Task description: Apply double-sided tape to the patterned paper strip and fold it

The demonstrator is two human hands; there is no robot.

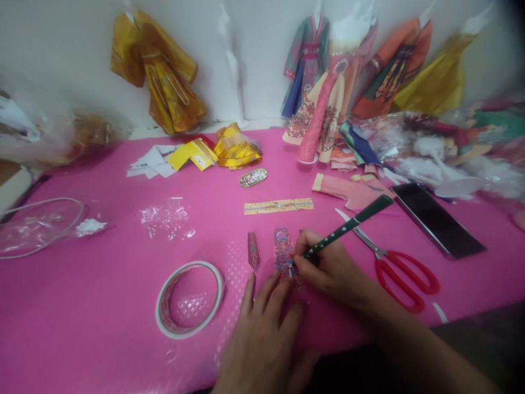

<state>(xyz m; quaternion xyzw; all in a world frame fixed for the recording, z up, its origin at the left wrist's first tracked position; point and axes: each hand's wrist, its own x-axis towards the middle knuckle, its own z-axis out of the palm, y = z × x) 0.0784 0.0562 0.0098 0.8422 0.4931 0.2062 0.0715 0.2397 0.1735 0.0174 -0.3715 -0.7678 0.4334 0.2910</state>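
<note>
Pinched in my right hand (324,262) is a dark green pen (344,230) with pale heart marks. Its tip meets a small patterned pink and blue strip (283,246) on the pink table. My left hand (264,323) lies flat, fingers spread, with fingertips at the strip's lower end. Left of the strip sits a dark red pointed piece (254,253), just beyond a fingertip. Farther back lies a tan decorated band (279,206). The strip's lower part is partly hidden by my fingers.
Red-handled scissors (385,254) and a black phone (438,219) lie at right. A tape roll (162,306) is at left, near a small bag of beads (166,219). Doll dresses (168,82) stand along the wall. An oval patterned case (253,177) lies mid-table; plastic-wrapped items crowd the right back.
</note>
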